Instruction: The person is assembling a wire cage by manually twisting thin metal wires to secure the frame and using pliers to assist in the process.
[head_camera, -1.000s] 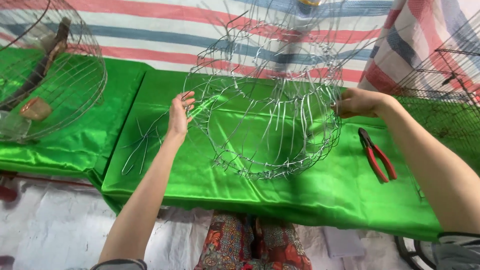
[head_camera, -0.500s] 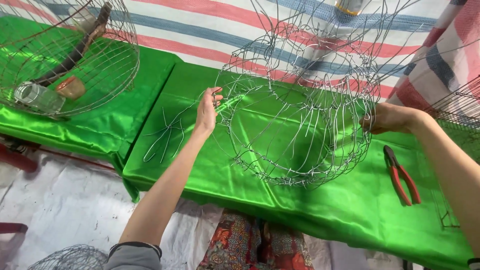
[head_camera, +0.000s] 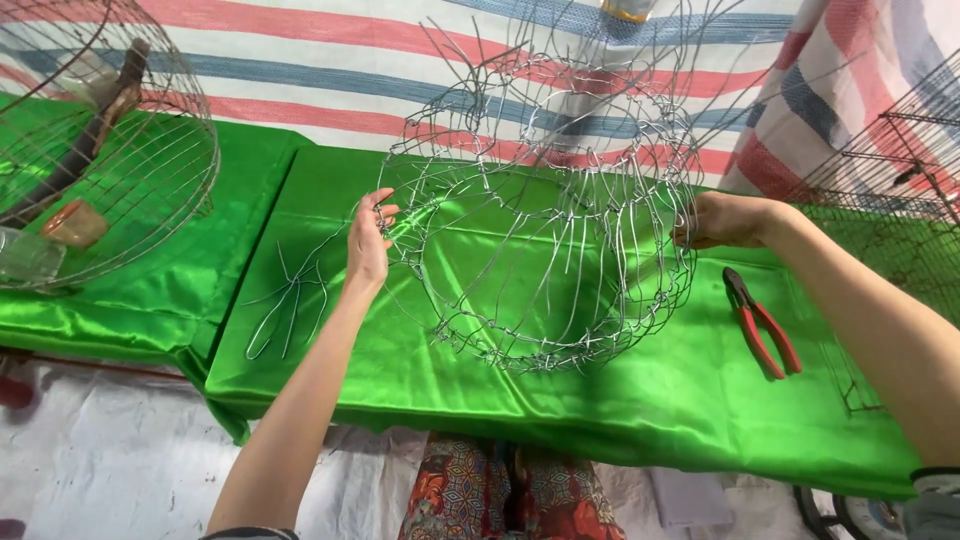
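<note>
Head view: the left hand (head_camera: 368, 243) pinches the rim of a half-woven wire basket frame (head_camera: 545, 230), while the right hand (head_camera: 722, 220) grips its far side; the frame stands tilted on the green-covered bench (head_camera: 330, 350). Loose wire ends bristle outward and could likely scratch skin or snag the satin cloth. Red-handled pliers (head_camera: 762, 322) lie just right, bent wire pieces (head_camera: 287, 305) left; the bench's front edge is near.

Both hands (head_camera: 368, 240) (head_camera: 722, 220) on wire basket frame (head_camera: 540, 230) – green cloth (head_camera: 330, 330), red pliers (head_camera: 762, 322) nr right.
</note>
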